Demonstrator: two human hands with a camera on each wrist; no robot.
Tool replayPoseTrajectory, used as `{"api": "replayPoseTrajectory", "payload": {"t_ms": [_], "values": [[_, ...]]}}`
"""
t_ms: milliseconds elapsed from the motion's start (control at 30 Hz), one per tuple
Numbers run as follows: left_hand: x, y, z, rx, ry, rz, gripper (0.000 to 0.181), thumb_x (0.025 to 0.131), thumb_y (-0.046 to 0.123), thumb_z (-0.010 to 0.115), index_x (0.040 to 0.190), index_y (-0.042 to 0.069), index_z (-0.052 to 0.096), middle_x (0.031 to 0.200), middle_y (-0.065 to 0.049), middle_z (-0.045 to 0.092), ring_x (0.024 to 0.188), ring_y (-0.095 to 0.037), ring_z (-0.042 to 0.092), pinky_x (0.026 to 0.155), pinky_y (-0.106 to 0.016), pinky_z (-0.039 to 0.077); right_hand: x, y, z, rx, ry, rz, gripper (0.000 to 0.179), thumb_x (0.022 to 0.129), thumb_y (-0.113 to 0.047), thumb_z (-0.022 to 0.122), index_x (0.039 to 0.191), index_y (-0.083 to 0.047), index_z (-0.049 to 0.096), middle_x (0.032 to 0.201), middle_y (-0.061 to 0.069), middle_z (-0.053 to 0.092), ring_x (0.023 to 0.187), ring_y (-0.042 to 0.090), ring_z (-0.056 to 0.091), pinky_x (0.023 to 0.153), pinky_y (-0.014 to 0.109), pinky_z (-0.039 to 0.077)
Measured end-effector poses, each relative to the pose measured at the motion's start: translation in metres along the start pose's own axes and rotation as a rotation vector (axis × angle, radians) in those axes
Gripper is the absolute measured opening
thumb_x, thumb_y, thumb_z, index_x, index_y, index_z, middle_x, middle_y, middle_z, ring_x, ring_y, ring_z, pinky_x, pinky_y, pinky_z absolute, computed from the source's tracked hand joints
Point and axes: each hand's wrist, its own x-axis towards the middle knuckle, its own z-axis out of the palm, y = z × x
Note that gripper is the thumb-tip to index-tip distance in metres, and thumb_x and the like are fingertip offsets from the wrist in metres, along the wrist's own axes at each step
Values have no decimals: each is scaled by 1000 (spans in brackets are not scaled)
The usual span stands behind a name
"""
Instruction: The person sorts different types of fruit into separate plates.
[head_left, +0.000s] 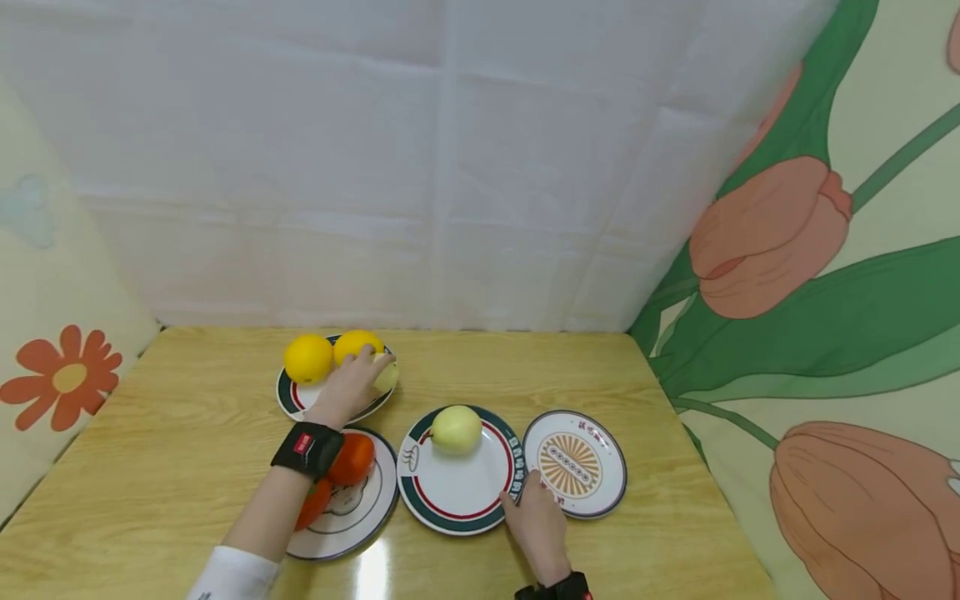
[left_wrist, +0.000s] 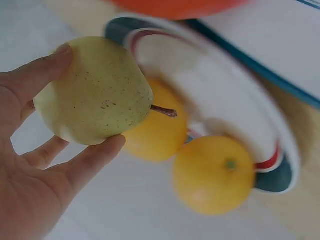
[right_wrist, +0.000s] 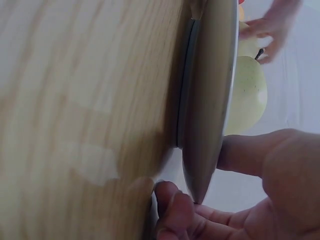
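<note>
My left hand [head_left: 351, 385] grips a pale yellow-green pear [left_wrist: 95, 92] by its sides, over the right side of the far plate [head_left: 288, 398]. Two oranges, a left one [head_left: 307, 359] and a right one [head_left: 358, 343], sit on that plate. In the left wrist view the pear's stem points toward the oranges. At the near right rim of the green-banded middle plate [head_left: 457, 492], my right hand [head_left: 538, 521] pinches the edge, thumb on top and fingers below in the right wrist view. Another pear [head_left: 456, 430] lies on this middle plate.
Under my left forearm, a white plate [head_left: 352, 533] bears two red-orange fruits [head_left: 352, 460], partly hidden by the wrist. A smaller plate [head_left: 611, 492] with an orange sunburst print stands right of the middle plate. A white cloth [head_left: 442, 167] hangs behind the wooden table.
</note>
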Motion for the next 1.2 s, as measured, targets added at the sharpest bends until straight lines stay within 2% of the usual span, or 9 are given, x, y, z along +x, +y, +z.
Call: {"api": "replayPoseTrajectory", "payload": {"t_ms": [100,167,267,400,533,633,867,1000,1200], "values": [[-6,20,-13,-43,65,64,56,79,10,75,130,14,53,127,-24,48,100,-43,54,69,-49,56,0,0,-2,3,-17,4,41,80,-30,72,99,1,54,78,17,61,70,32,62,54,42,47],[-12,37,-22,-75,113,143,55,78,11,77,128,15,55,128,-23,49,101,-42,55,72,-49,56,2,0,-3,6,-33,13,40,81,-30,72,99,1,54,78,16,61,70,30,62,54,40,46],[-23,65,-30,-94,132,275,55,75,12,79,126,17,56,127,-21,50,101,-39,57,73,-44,57,3,-1,-4,4,-46,26,40,81,-29,72,99,1,53,78,15,61,69,29,62,54,39,46],[-41,100,-31,-56,60,429,55,76,18,78,125,22,55,129,-18,51,106,-37,58,69,-39,58,4,-1,-5,0,-42,26,40,81,-30,71,100,1,54,80,16,62,71,29,62,55,40,47],[-54,124,-21,-2,-78,529,52,81,22,74,128,27,53,133,-13,50,109,-33,58,69,-36,58,4,-1,-4,0,-20,11,42,81,-30,72,102,1,54,82,18,63,72,32,63,55,42,47],[-59,131,-8,35,-152,546,50,83,21,72,129,29,54,133,-10,50,107,-30,59,72,-37,58,4,-1,-3,7,-8,-1,42,81,-30,72,102,2,54,82,19,63,72,33,63,55,43,47],[-62,128,19,108,-129,568,47,80,17,74,124,28,59,122,-8,54,96,-25,59,73,-31,56,1,-2,-3,7,-38,9,43,81,-28,71,104,3,54,84,20,63,74,34,64,57,44,49],[-63,127,24,116,-111,561,50,79,18,74,126,27,58,121,-8,54,95,-24,58,74,-31,55,0,-2,-3,10,-33,7,43,81,-29,72,104,3,54,84,21,64,74,34,64,57,44,48],[-63,126,22,149,-103,518,52,80,24,74,128,25,57,125,-8,57,104,-26,56,84,-40,54,-1,-1,-3,10,-14,1,41,80,-29,73,100,1,54,81,19,63,72,33,63,55,42,47]]}}
